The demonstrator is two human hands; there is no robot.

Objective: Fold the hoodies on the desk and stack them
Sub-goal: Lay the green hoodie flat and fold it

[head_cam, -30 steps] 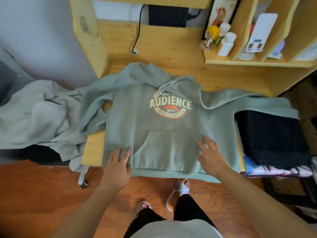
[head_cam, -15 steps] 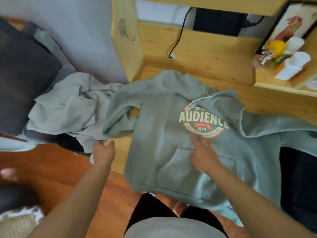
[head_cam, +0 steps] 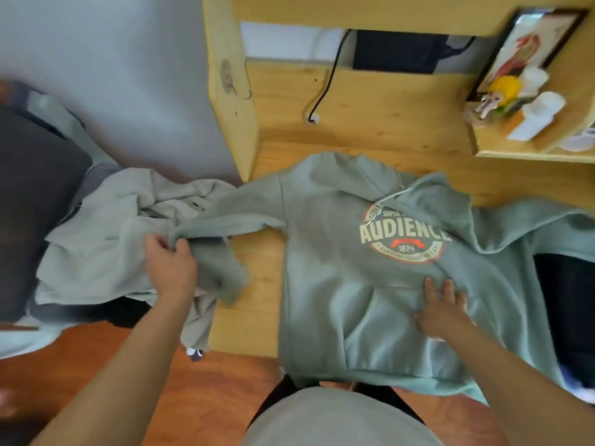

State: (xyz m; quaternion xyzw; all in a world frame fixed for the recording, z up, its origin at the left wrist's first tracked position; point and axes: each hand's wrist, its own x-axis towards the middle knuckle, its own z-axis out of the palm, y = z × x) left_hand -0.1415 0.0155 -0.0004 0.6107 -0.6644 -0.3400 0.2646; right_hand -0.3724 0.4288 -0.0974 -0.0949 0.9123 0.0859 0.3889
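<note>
Left hand [head_cam: 170,267] pinches hoodie [head_cam: 370,284] sleeve [head_cam: 225,226] at 9 o'clock, off desk [head_cam: 254,304] edge. Right hand [head_cam: 442,309] flat, fingers spread, pressing pocket at 4 o'clock. Hoodie front-up on desk; second hoodie [head_cam: 106,239] crumpled at 9.

Black cable [head_cam: 325,82] on desk back; framed picture [head_cam: 528,49], white bottles [head_cam: 537,115] on shelf.

Green hoodie [head_cam: 338,284] lies front-up on desk [head_cam: 257,304], logo visible. L hand [head_cam: 169,265] grips its sleeve [head_cam: 225,226] at desk's left edge, over a grey hoodie [head_cam: 106,239]. R hand [head_cam: 442,309] presses flat on pocket, fingers spread.
</note>
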